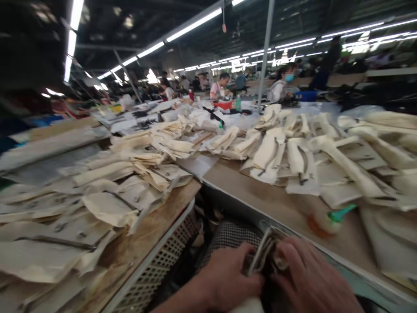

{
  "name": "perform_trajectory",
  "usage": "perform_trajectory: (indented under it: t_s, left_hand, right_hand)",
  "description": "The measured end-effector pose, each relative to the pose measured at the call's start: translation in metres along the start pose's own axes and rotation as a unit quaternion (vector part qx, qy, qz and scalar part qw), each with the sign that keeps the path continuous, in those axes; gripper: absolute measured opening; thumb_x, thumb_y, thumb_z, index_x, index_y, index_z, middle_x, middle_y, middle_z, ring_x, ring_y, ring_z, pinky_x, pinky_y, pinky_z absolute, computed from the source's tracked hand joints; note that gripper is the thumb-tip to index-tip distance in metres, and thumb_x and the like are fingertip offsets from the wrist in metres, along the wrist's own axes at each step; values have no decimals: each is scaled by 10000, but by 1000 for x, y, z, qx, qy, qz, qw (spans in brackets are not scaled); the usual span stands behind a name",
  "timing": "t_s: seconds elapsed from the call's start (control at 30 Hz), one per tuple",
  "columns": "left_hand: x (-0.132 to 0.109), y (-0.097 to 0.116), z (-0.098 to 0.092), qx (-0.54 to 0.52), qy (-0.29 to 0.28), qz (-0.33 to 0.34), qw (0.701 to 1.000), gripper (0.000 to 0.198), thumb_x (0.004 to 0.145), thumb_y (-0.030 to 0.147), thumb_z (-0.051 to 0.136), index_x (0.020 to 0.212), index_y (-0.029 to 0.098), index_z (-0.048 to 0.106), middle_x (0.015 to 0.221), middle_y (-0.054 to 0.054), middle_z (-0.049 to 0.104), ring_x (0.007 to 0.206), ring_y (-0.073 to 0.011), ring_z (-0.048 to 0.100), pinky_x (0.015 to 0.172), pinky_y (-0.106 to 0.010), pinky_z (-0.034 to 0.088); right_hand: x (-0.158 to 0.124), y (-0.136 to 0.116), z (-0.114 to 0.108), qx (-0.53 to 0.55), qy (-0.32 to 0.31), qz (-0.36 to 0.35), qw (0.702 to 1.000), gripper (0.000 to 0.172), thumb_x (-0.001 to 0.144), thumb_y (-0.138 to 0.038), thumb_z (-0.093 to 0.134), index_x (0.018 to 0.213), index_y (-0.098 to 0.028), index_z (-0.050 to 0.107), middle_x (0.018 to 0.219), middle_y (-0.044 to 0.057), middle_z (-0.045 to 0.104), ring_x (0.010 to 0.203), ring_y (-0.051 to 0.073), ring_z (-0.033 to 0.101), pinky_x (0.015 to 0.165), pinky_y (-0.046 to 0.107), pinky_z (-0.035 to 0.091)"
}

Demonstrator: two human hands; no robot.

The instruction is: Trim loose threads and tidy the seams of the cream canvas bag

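Fabric bundle (264, 254) half-hidden by hands (233, 271), bottle (325, 222) blurred

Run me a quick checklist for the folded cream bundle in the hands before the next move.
1. Both hands on the bundle: ok. The left hand and right hand both grip the folded cream bundle.
2. Bundle edges lined up: cannot tell, blurred and partly covered.
3. Bottle within reach: ok. The green-nozzled bottle lies on the tan bench top, just beyond the right hand.
4. Hands clear of the cream stacks: ok. The nearest stack sits apart from them.
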State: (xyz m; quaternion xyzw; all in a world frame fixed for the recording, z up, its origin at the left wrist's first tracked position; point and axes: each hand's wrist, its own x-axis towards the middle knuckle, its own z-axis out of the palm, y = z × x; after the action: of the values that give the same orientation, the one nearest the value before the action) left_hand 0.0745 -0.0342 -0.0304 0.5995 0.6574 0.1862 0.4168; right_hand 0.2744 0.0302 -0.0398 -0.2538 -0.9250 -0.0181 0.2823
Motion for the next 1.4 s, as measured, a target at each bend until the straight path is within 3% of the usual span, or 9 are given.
perform_trajectory:
  t_s: [0.07, 0.2, 0.3, 0.43, 0.7, 0.93, 1.1, 1.27, 1.4]
  left_hand:
    - [-4, 10, -5, -7, 0, 15, 1000, 320, 810, 365, 592, 1104, 265, 670, 939, -28, 739, 779, -245, 647, 670, -295, 418]
    - [-5, 21, -6, -4, -3, 12, 1000, 232, 797, 296, 579, 997, 235, 679, 867, 6, 731, 700, -178, 614, 607, -237, 388]
    - [-3, 20, -4, 3, 12, 10, 1000, 209, 798, 281, 576, 978, 255, 679, 842, 29, 727, 682, -158, 601, 592, -224, 373]
    - [-1, 17, -4, 5, 27, 9, 1000, 185, 798, 271, 568, 944, 264, 680, 813, 45, 719, 656, -146, 585, 582, -221, 358]
    - [-1, 18, -2, 4, 28, 5, 1000, 190, 775, 236, 566, 926, 251, 680, 797, 38, 714, 670, -154, 600, 583, -222, 367]
    - [-3, 14, -1, 6, 29, 17, 999, 184, 779, 261, 590, 940, 266, 676, 756, 56, 694, 636, -147, 587, 565, -221, 360]
    - [-3, 13, -7, 1, 4, 10, 1000, 221, 772, 285, 599, 976, 261, 681, 785, 50, 700, 657, -152, 590, 575, -222, 374]
    - [-7, 11, -11, 13, 9, -4, 1000, 178, 770, 337, 652, 932, 270, 680, 770, 59, 686, 666, -151, 591, 566, -223, 357]
    - [-18, 16, -13, 43, 64, -19, 997, 190, 752, 318, 710, 929, 257, 682, 880, 43, 706, 773, -167, 622, 662, -239, 383]
  right_hand:
    - [6, 2, -9, -41, -2, 42, 998, 351, 778, -59, 448, 1108, -162, 507, 1022, 123, 609, 904, 320, 597, 827, 508, 470]
    - [19, 16, -16, -36, -18, 84, 996, 449, 747, -39, 434, 1185, -133, 466, 1171, 163, 530, 1051, 349, 518, 882, 531, 435]
    - [22, 27, -19, 95, -55, 118, 987, 455, 762, -41, 394, 1193, -184, 429, 1243, 124, 493, 1138, 299, 491, 940, 482, 437]
    - [25, 32, -22, 264, -121, 171, 941, 397, 778, -65, 346, 1114, -258, 427, 1214, 41, 513, 1160, 222, 494, 969, 413, 441]
    - [34, 22, -31, 200, -150, 77, 965, 399, 815, -97, 524, 1183, -243, 478, 1366, 85, 415, 1241, 295, 420, 1000, 514, 404]
    - [55, 37, -28, 88, -204, 4, 975, 237, 812, 1, 653, 918, -201, 588, 1072, 54, 591, 937, 268, 570, 797, 442, 469]
    - [69, 39, -27, 50, -241, -38, 968, 239, 788, -38, 722, 890, -222, 607, 1077, 13, 596, 887, 241, 592, 701, 351, 454]
    - [74, 44, -22, 100, -236, -38, 966, 204, 814, -36, 689, 810, -213, 586, 1084, -13, 608, 843, 185, 620, 627, 278, 405]
    - [70, 52, -14, 268, -236, -2, 934, 159, 883, -75, 630, 830, -214, 575, 1232, -7, 584, 1018, 175, 607, 849, 293, 438]
